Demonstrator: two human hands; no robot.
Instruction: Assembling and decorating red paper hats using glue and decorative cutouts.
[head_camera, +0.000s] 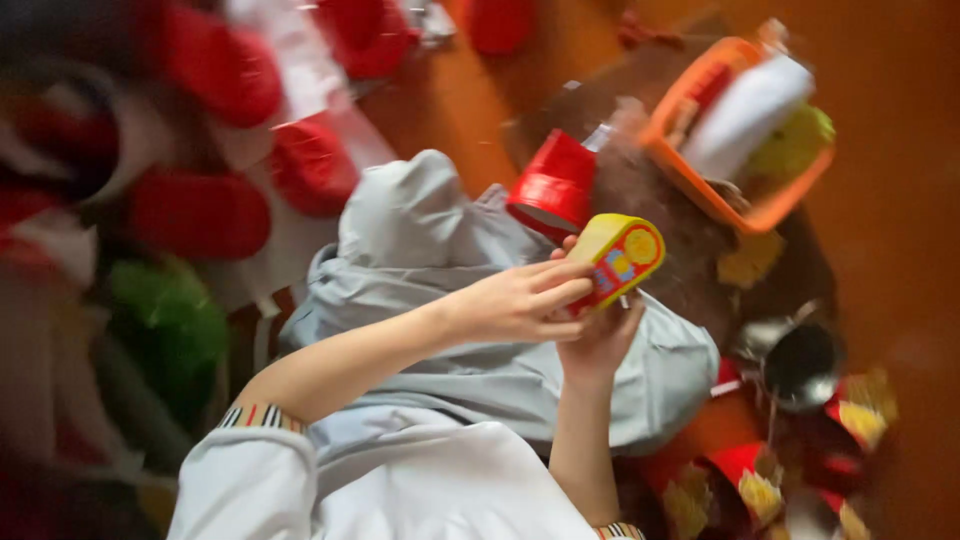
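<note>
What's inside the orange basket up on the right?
The orange basket holds a white cylinder-like object lying across it, something yellow-green beside it and a bit of red. Whatever lies beneath these is covered and blurred.

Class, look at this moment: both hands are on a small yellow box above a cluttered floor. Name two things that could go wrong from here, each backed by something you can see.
1. The yellow box is pinched at one end by the left hand, with the right hand beneath; it might slip.
2. A red cup and a loaded orange basket lie close by; a dropped box or a sweeping arm could knock them.
</note>
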